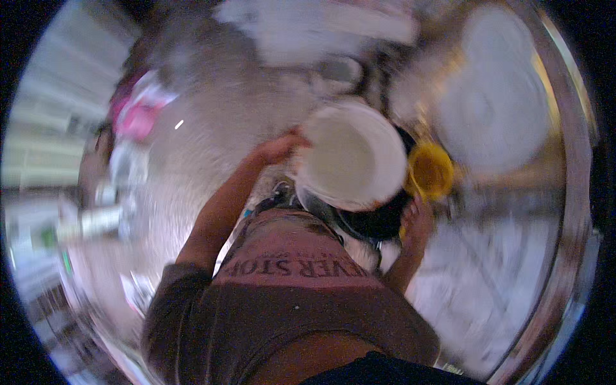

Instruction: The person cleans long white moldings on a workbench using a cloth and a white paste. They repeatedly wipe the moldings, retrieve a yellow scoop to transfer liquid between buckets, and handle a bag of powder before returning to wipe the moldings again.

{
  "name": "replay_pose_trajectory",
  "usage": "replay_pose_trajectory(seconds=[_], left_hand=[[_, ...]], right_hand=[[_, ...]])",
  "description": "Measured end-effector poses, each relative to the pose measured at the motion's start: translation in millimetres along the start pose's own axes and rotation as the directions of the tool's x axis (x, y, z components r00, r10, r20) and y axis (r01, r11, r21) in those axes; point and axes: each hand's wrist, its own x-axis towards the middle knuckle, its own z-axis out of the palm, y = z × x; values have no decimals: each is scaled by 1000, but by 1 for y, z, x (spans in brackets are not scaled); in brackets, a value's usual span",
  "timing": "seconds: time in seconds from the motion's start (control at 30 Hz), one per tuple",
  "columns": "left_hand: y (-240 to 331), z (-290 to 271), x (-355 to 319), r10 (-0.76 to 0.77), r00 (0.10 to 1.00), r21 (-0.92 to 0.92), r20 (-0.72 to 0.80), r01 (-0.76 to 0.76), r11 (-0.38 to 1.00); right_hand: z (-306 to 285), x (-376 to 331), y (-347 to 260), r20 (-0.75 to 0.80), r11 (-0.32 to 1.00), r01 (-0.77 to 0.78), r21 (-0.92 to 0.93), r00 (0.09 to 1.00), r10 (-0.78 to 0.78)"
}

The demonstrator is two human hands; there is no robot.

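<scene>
A white bucket [343,157], its round mouth facing up at me, is in front of my body. My left hand [282,146] is closed on the bucket's left rim. To the bucket's right is a yellow mug [431,170], with my right hand [417,221] closed on its near side; motion blur hides the exact grip. Partly under and behind the bucket shows a dark tub [372,221], most of it covered. Whether the bucket touches the tub I cannot tell. The bucket's inside looks pale, and its contents are not clear.
Large whitish round shapes [494,115] lie at the far right, beside a curved brownish edge [571,256]. Pink and white items [141,115] are at the left. Pale, blurred flat material [327,29] spreads along the far side. Grey-brown ground [212,96] lies between.
</scene>
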Motion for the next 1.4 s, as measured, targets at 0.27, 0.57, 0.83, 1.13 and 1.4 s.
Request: replay_pose_trajectory(seconds=[0.27, 0.57, 0.83, 1.13, 1.4], left_hand=[[-4, 8, -8, -25, 997, -40, -71, 23, 999], [-4, 13, 0, 95, 985, 27, -142, -92, 995], [-14, 3, 24, 122, 979, 70, -163, -112, 991], [1, 17, 15, 74, 982, 43, -174, -68, 997], [-22, -3, 30, 195, 952, 80, -236, -181, 980]], right_hand=[[-14, -37, -27, 83, 975, -88, 204, 994, 72], [-7, -62, -41, 10, 993, -35, 114, 999, 34], [-23, -38, 1, 222, 221, 481, -848, 703, -675], [15, -60, -39, 33, 405, 167, -899, 948, -317], [9, -40, -27, 192, 371, 466, -804, 792, -579]])
